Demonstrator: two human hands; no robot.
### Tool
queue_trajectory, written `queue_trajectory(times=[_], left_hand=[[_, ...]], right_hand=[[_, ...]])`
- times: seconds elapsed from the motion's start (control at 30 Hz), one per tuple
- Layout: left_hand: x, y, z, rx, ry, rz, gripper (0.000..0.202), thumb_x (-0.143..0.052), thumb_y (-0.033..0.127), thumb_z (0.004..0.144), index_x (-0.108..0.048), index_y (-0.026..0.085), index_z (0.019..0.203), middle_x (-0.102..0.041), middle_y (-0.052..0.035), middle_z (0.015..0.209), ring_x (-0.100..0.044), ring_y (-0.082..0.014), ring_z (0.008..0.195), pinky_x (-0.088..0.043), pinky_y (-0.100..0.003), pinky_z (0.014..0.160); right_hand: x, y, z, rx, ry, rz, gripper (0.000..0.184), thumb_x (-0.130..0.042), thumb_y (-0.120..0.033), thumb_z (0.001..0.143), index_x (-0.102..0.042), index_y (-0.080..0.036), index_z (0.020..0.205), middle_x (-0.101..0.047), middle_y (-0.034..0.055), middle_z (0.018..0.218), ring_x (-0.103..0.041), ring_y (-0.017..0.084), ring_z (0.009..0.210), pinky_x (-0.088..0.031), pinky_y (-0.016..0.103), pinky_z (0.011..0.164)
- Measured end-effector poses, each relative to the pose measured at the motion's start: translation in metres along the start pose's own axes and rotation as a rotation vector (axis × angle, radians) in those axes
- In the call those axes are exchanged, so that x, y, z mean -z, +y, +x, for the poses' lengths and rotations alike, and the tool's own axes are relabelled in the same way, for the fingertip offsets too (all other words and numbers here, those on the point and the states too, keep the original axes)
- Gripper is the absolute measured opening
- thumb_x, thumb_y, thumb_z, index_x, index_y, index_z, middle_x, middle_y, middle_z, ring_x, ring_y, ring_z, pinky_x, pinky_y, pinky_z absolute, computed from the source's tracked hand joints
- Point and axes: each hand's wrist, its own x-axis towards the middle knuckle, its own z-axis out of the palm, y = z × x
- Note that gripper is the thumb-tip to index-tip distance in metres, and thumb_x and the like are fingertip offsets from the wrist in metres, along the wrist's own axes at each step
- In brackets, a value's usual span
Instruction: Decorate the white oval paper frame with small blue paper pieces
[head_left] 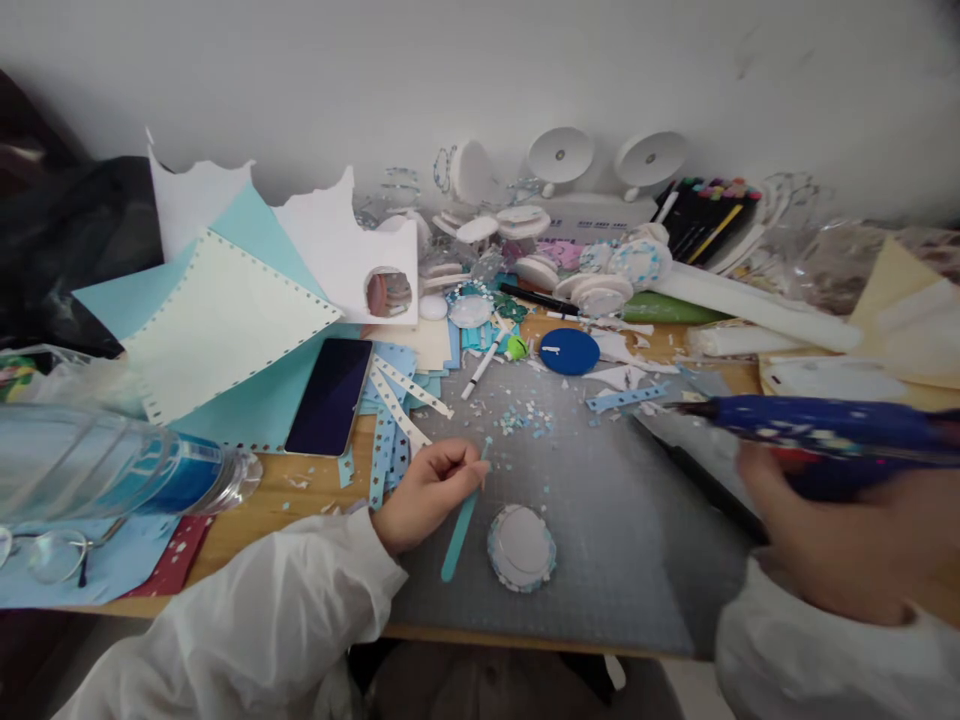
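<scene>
Clock read from the middle of the mat.

1. Table: pale wood, grain showing.
2. Mat: grey, flat, gridded, bits of paper strewn over it.
3. Paper, ten o'clock: overlapping sheets, white, pale green and aqua, some edged with punched holes.
4. Bottle, nine o'clock: clear ribbed plastic, blue label, on its side.
5. Glue gun, three o'clock: blue body speckled with pale bits, dark tapered nozzle towards nine; blurred.
6. Right hand, three o'clock: fingers wrapped round the glue gun's handle, raised over the mat's edge.
7. Left hand, nine o'clock: curled, thumb and forefinger closed in a pinch on the stick.
8. Phone, between nine and ten: dark glossy rectangle, face up, partly over the paper.
9. White disc, seven o'clock: smooth round centre, rim crusted with white and pale blue flakes; flat on the mat, apart from both hands.
10. Blue disc, twelve o'clock: smooth, flat, white scraps on top.
11. Stick, eight o'clock: teal, slim, rounded lower end, slanting towards one.
12. Bell, near twelve: bright green, rounded.
13. Flakes, eleven o'clock: tiny, white and blue, loosely scattered.
</scene>
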Motion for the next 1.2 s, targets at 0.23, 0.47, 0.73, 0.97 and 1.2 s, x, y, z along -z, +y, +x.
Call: queue_trajectory(times=[0.23, 0.47, 0.73, 0.97, 1.2], left_hand=[[0.004, 0.002, 0.0, -0.018, -0.035, 0.052, 0.037, -0.057, 0.038, 0.081, -0.039, 0.018, 0.055, -0.027, 0.0066, 0.053, -0.023, -0.0085, 0.051, -0.019, -0.023, 0.049], [0.002, 0.002, -0.002, -0.026, -0.113, 0.054, 0.036, -0.057, 0.032, 0.081, -0.037, 0.018, 0.055, -0.027, 0.0068, 0.052, -0.022, -0.0074, 0.049, -0.017, -0.024, 0.047], [0.0, 0.004, -0.003, -0.066, -0.146, 0.058, 0.037, -0.058, 0.027, 0.081, -0.035, 0.018, 0.053, -0.029, 0.0062, 0.054, -0.023, -0.007, 0.05, -0.019, -0.024, 0.048], [0.001, 0.003, -0.004, -0.079, -0.152, 0.068, 0.037, -0.057, 0.027, 0.081, -0.034, 0.018, 0.054, -0.029, 0.0062, 0.055, -0.023, -0.0072, 0.05, -0.02, -0.024, 0.048], [0.001, 0.004, -0.003, -0.099, -0.149, 0.067, 0.035, -0.057, 0.022, 0.081, -0.036, 0.017, 0.053, -0.028, 0.0069, 0.054, -0.023, -0.0071, 0.05, -0.02, -0.024, 0.048]], right_hand=[[-0.042, -0.056, -0.035, 0.186, -0.253, 0.172, 0.023, -0.058, -0.038, 0.07, -0.048, -0.021, 0.057, -0.049, -0.0024, 0.043, -0.049, 0.015, 0.039, -0.038, 0.027, 0.042], [-0.047, -0.052, -0.051, 0.17, -0.357, 0.213, 0.02, -0.058, -0.036, 0.072, -0.048, -0.022, 0.062, -0.052, -0.0013, 0.044, -0.053, 0.019, 0.038, -0.041, 0.03, 0.04], [-0.044, -0.052, -0.05, 0.167, -0.376, 0.182, 0.016, -0.057, -0.036, 0.071, -0.049, -0.023, 0.064, -0.051, -0.0014, 0.045, -0.053, 0.02, 0.041, -0.04, 0.03, 0.041], [-0.046, -0.05, -0.053, 0.152, -0.376, 0.161, 0.021, -0.058, -0.039, 0.069, -0.046, -0.024, 0.06, -0.049, -0.0012, 0.044, -0.051, 0.02, 0.041, -0.038, 0.03, 0.042], [-0.046, -0.051, -0.053, 0.143, -0.393, 0.138, 0.021, -0.059, -0.039, 0.068, -0.049, -0.022, 0.062, -0.048, -0.0014, 0.045, -0.05, 0.02, 0.042, -0.037, 0.03, 0.043]])
